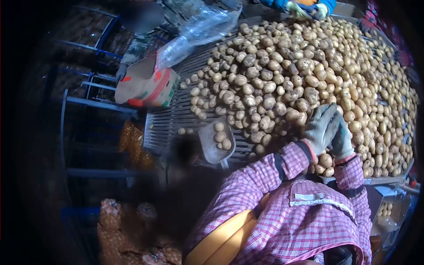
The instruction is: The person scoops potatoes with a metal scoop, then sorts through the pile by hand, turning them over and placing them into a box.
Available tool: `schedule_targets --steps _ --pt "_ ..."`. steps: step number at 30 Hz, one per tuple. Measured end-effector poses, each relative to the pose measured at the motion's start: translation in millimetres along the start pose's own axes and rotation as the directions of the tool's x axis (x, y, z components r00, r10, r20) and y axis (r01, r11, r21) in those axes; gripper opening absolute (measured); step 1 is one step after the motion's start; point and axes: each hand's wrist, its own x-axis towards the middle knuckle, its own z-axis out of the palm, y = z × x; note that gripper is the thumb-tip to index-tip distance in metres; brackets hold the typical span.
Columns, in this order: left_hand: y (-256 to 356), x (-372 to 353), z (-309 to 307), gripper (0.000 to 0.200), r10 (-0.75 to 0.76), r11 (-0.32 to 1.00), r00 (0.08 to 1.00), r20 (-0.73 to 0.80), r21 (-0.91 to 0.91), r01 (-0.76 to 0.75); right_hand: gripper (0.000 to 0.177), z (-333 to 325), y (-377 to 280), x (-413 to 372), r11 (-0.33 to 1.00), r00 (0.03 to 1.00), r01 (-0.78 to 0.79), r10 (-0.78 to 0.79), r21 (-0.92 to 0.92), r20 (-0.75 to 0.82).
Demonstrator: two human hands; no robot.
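My left hand point(321, 128), in a pale glove with grey-green fingers, lies over the near side of a big heap of potatoes point(309, 79). Its fingers are stretched out, with no potato visible in it. Against it on the right is my right hand point(341, 139), in a similar glove, fingers extended and partly covered by the left one. Nothing shows between the two palms. Several loose potatoes point(326, 160) sit just below my hands, near my plaid sleeves. A metal scoop point(207, 141) holding 3 potatoes rests on the slatted table point(168, 128) to the left.
Across the heap, a person's gloved hands point(307, 9) are close together. At upper left, another person's hand touches an open cardboard box point(152, 90) beside clear plastic point(190, 39). Filled net sacks point(115, 238) stand lower left; a metal frame point(64, 132) runs along the left.
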Motion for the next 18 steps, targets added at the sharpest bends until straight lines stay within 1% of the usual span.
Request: schedule_targets --steps 1,2,3,4,5,6,7,8,9,10,11,13,14,15,16,17,18 --pt "5 -8 -5 0.050 0.086 0.993 0.996 -0.023 0.079 -0.084 0.047 12 -15 -6 0.975 0.992 -0.125 0.119 0.184 0.044" --pt "10 -12 -15 0.062 0.162 0.965 0.986 0.046 0.202 -0.168 0.047 16 -19 -12 0.978 0.994 -0.108 0.101 0.181 0.044" --pt "12 -15 -18 0.071 0.265 0.919 0.963 0.044 0.291 -0.266 0.046 16 -28 -20 0.998 0.988 -0.063 0.064 -0.008 0.138" --pt "14 -17 -20 0.067 0.300 0.928 0.950 0.089 0.204 -0.312 0.045 19 -35 -28 0.903 0.955 0.168 -0.050 -0.396 0.291" --pt "22 -17 -23 0.063 0.338 0.929 0.932 0.132 0.112 -0.353 0.045 25 -41 -34 0.619 0.882 0.413 -0.090 -0.668 0.462" --pt "25 -19 -16 0.058 0.287 0.957 0.949 0.129 0.009 -0.291 0.045 18 -31 -32 0.515 0.843 0.522 -0.189 -0.680 0.504" --pt "27 -17 -9 0.058 0.289 0.956 0.948 0.134 0.006 -0.293 0.045 13 -25 -26 0.514 0.844 0.521 -0.193 -0.681 0.500" --pt "28 -14 -1 0.055 0.213 0.970 0.977 0.029 -0.129 -0.208 0.042 9 -20 -19 0.812 0.955 0.253 -0.124 -0.525 0.269" --pt "30 -15 7 0.052 0.112 0.953 0.992 -0.058 -0.276 -0.124 0.040 10 -22 -19 0.972 0.998 -0.024 0.038 -0.235 0.054" --pt "32 -15 15 0.052 0.110 0.948 0.993 -0.043 -0.295 -0.118 0.033 15 -23 -21 0.926 0.986 0.134 -0.089 -0.352 0.141" --pt "34 -13 22 0.049 0.008 0.906 0.998 -0.070 -0.421 -0.037 0.026 34 -33 -23 0.996 0.999 -0.022 0.019 -0.088 -0.031" --pt "35 -9 31 0.045 -0.206 0.760 0.975 -0.085 -0.641 0.105 0.026 3 -17 -21 0.980 0.992 0.126 -0.125 -0.157 0.017" --pt "24 -11 40 0.041 -0.263 0.698 0.963 -0.048 -0.699 0.156 0.029 21 -31 -30 0.861 0.982 0.128 -0.181 -0.491 -0.062" --pt "15 -12 49 0.041 -0.259 0.701 0.965 -0.050 -0.697 0.152 0.029 14 -28 -32 0.862 0.981 0.133 -0.185 -0.490 -0.058" --pt "5 -11 58 0.041 -0.328 0.636 0.944 -0.039 -0.748 0.190 0.030 2 -21 -31 0.436 0.886 0.331 -0.449 -0.837 0.117" --pt "0 -11 63 0.040 -0.397 0.564 0.917 -0.024 -0.795 0.224 0.032 -10 -14 -31 -0.139 0.731 0.380 -0.560 -0.914 0.389" --pt "-1 -13 64 0.039 -0.412 0.494 0.911 0.012 -0.838 0.234 0.033 -17 -10 -32 0.064 0.828 0.330 -0.500 -0.942 0.256"
